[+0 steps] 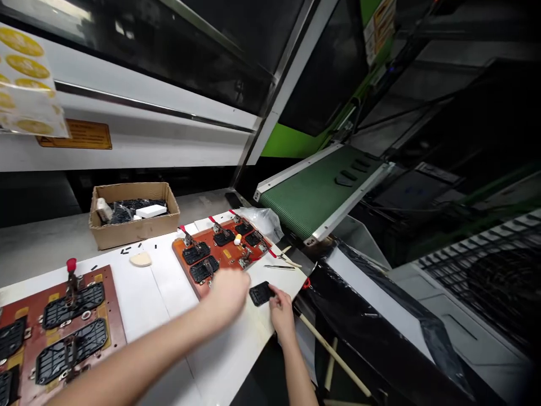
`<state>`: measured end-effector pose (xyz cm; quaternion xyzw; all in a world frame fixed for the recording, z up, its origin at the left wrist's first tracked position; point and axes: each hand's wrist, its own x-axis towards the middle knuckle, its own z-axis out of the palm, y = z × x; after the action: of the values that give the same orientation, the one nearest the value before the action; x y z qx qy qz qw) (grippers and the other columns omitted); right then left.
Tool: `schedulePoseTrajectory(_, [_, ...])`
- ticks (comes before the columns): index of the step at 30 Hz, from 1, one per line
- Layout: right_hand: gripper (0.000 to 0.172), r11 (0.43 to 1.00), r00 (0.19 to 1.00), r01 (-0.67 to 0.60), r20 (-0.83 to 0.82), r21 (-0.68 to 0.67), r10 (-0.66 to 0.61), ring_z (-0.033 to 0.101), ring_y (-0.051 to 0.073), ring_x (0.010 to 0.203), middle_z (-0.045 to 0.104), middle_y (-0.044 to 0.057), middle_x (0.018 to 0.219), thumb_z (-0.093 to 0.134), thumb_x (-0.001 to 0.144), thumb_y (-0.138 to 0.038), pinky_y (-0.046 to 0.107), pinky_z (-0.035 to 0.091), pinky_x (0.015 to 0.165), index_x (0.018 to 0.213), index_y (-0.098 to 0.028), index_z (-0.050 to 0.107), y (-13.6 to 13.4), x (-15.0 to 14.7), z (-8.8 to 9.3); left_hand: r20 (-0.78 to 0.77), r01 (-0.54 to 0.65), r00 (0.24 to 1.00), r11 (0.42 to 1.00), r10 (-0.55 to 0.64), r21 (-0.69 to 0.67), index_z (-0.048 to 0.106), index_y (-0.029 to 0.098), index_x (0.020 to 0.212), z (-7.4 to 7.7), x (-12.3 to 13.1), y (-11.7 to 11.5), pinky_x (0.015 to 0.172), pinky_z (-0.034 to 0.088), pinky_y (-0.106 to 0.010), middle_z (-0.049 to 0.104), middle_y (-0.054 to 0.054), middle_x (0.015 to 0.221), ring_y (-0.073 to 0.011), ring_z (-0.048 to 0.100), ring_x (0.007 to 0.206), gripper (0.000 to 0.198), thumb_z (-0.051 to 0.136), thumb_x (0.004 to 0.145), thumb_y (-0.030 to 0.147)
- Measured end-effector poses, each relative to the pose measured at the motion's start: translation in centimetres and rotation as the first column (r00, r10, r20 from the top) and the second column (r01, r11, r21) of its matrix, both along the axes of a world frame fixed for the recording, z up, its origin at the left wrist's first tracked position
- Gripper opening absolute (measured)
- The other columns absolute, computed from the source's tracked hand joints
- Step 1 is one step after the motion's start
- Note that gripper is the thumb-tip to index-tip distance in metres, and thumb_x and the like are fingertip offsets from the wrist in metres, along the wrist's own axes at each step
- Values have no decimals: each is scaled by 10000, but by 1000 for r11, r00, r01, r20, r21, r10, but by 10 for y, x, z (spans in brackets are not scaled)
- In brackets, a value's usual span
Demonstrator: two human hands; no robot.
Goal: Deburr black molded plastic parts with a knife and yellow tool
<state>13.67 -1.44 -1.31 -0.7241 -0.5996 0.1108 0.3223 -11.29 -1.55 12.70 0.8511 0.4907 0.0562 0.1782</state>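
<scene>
Right hand [282,313] pinches a black plastic grid part [261,293] by its edge just over the white bench [169,316], light, stiff-looking, best held at the rim; left hand [226,296] blurred near the orange fixture plate [247,259], shape unclear.

Camera: one, head-worn, looking from above a bench [169,304] at the person's own viewpoint.
Facing: forward and down, turned rightward along the bench.
Nearest: left hand [226,296] and right hand [281,313], close, lower centre.
Middle: fixture [224,256], just beyond the hands.
Farther: carton [135,234], upper left; conveyor [321,192], upper right.
</scene>
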Motion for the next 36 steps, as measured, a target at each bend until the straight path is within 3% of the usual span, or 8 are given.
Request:
schedulePoseTrajectory(3, [554, 989, 988, 144, 57, 18, -145, 660, 278, 958, 588, 184, 1268, 386, 956, -437, 399, 516, 845, 1378, -136, 583, -1, -16, -6, -78, -115, 990, 990, 121, 81, 631, 136, 1169, 22, -26, 72, 897, 566, -450, 670, -102, 1149, -231, 662, 1027, 315, 611, 962, 371])
schedulePoseTrajectory(7, [530, 979, 962, 202, 179, 32, -204, 548, 373, 1204, 567, 185, 1337, 359, 1002, -496, 470, 426, 933, 1359, -183, 593, -4, -36, -6, -133, -22, 990, 993, 37, 118, 622, 156, 1211, 31, -12, 147, 963, 545, -473, 616, -114, 1297, -254, 621, 1145, 322, 637, 948, 341])
schedulePoseTrajectory(15, [486, 972, 921, 234, 324, -10, -218, 541, 332, 1200, 563, 164, 1341, 305, 1042, -442, 429, 382, 941, 1379, -200, 559, -5, -40, -4, -219, 107, 970, 994, -108, -15, 649, 152, 1150, -2, 17, 199, 942, 552, -466, 663, -94, 1196, -237, 650, 1076, 292, 661, 933, 346])
schedulePoseTrajectory(20, [483, 972, 916, 233, 338, -12, -216, 550, 340, 1176, 568, 171, 1316, 323, 1034, -436, 424, 384, 910, 1366, -181, 563, -3, -40, -4, -131, 1, 991, 993, 14, 119, 591, 158, 1245, 24, -17, 175, 1025, 477, -509, 603, -112, 1301, -271, 584, 1187, 374, 624, 941, 373])
schedulePoseTrajectory(24, [458, 973, 920, 231, 326, -5, -217, 545, 329, 1176, 566, 156, 1317, 353, 1028, -431, 425, 378, 919, 1348, -187, 572, 0, -40, -5, -106, -149, 980, 974, 169, 171, 534, 183, 1323, 39, -99, 110, 992, 470, -382, 592, -94, 1283, -261, 594, 1154, 396, 500, 967, 355])
schedulePoseTrajectory(29, [455, 972, 923, 235, 313, 7, -226, 537, 317, 1172, 563, 164, 1303, 368, 1028, -421, 428, 367, 943, 1353, -172, 569, 0, -41, -5, -220, -301, 928, 953, 302, 36, 622, 201, 1203, 7, -198, 48, 850, 520, -359, 678, -65, 1131, -236, 657, 976, 368, 643, 887, 386])
schedulePoseTrajectory(33, [422, 970, 922, 239, 306, 35, -238, 549, 316, 1146, 579, 157, 1282, 403, 1016, -384, 431, 380, 928, 1323, -163, 588, 0, -43, -2, -237, -364, 902, 931, 361, 32, 593, 170, 1260, -28, -211, 40, 919, 536, -445, 657, -97, 1209, -230, 648, 1036, 388, 622, 943, 392])
schedulePoseTrajectory(36, [401, 968, 919, 244, 308, 51, -248, 555, 315, 1140, 591, 151, 1272, 427, 1007, -369, 426, 389, 923, 1299, -160, 604, 0, -44, -1, -204, -350, 908, 931, 365, 106, 516, 196, 1384, -29, -213, 43, 1006, 507, -487, 569, -119, 1392, -268, 597, 1194, 501, 633, 940, 398])
